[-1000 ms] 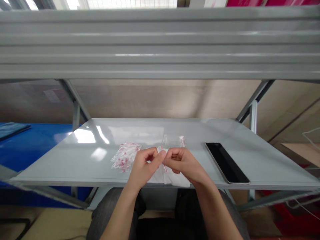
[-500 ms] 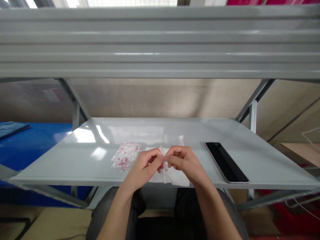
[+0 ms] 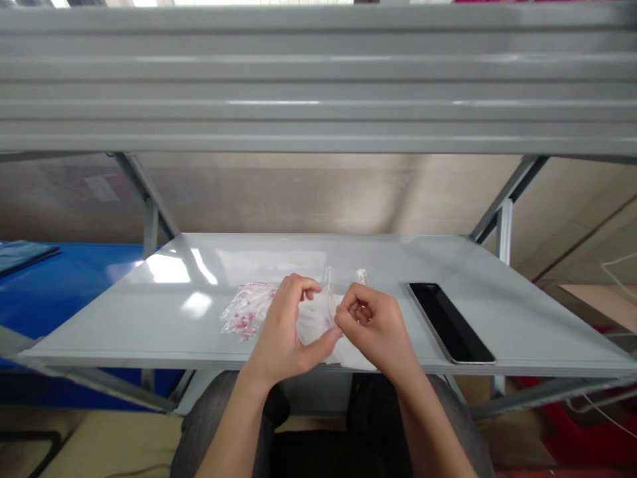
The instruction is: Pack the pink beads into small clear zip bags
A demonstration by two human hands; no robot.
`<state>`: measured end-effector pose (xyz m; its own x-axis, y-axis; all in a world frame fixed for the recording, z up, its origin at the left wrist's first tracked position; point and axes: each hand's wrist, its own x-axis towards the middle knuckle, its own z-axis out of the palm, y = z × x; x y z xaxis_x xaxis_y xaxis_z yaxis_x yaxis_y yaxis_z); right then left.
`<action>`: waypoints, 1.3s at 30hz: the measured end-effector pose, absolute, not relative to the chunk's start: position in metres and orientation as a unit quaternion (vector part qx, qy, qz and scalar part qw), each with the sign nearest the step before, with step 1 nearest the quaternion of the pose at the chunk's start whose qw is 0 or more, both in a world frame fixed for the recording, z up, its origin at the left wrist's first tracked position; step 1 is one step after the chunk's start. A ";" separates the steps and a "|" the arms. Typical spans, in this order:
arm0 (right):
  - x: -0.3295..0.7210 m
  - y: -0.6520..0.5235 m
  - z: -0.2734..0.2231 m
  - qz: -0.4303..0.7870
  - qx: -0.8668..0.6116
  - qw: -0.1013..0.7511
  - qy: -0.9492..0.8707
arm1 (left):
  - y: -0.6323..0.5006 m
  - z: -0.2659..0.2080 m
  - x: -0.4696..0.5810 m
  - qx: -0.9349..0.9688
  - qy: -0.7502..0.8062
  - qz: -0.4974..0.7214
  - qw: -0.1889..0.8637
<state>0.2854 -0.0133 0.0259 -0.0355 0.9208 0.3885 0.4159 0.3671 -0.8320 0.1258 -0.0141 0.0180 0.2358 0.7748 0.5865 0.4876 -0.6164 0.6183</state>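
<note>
My left hand (image 3: pixel 286 335) is open, its thumb stretched out to the right and its fingers curved apart above white sheets (image 3: pixel 311 318) near the table's front edge. My right hand (image 3: pixel 375 325) is closed in a pinch beside the left thumb tip. A thin clear plastic bag (image 3: pixel 328 282) seems to run up from that pinch; its outline is hard to make out. Left of my left hand lies a pile of clear plastic bags (image 3: pixel 246 309) with small red marks or pieces. A small white roll with red print (image 3: pixel 361 276) lies just behind my right hand.
A black tablet-like slab (image 3: pixel 450 322) lies on the grey table (image 3: pixel 398 255) to the right. Overhead crosses a wide grey ridged shelf (image 3: pixel 318 86), held by slanted metal struts (image 3: pixel 503 232). To the left is a blue surface (image 3: pixel 89 279) with folded blue cloth (image 3: pixel 24 255).
My left hand has opened, its fingers moving up and away from the thumb. My right hand has stayed pinched and shifted slightly right, so the two hands no longer pinch together.
</note>
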 end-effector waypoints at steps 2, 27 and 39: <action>0.287 -0.013 0.027 0.303 -0.486 0.477 -0.666 | -0.013 0.016 0.128 0.797 0.380 0.439 0.169; 0.297 -0.010 0.026 0.292 -0.517 0.479 -0.647 | -0.007 0.007 0.131 0.787 0.391 0.451 0.156; 0.299 -0.002 0.023 0.378 -0.469 0.513 -0.612 | -0.002 0.006 0.126 0.765 0.369 0.469 0.240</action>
<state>0.2989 -0.0022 0.0229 -0.0342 0.9616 0.2725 0.1854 0.2740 -0.9437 0.1265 -0.0024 0.0064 0.2870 0.7907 0.5408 0.3395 -0.6118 0.7144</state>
